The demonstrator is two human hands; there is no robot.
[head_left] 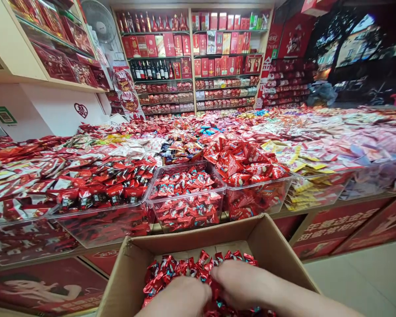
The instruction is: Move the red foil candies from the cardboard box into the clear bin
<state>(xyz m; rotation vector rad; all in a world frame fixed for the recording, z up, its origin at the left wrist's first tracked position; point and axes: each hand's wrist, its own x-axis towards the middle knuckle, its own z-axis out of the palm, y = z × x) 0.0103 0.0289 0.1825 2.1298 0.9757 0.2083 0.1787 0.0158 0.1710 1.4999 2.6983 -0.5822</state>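
Note:
An open cardboard box [191, 240] stands in front of me with a heap of red-wrapped candies [171, 270] inside. Both my left hand [186, 290] and my right hand [232, 281] reach down into these candies, close beside each other. The fingers of each are sunk among the wrappers, so their grip is hidden. Just beyond the box, a clear plastic bin [186, 200] holds similar small red candies. To its right, another clear bin [259, 193] is piled with larger red triangular packets [244, 160].
Bins of red and black packets [102, 189] line the left of the counter, yellow packets [312, 185] the right. Wall shelves [191, 57] with bottles and red gift boxes stand behind. A cabinet [62, 48] overhangs at left, near a fan [99, 22]. Tiled floor [366, 277] shows at right.

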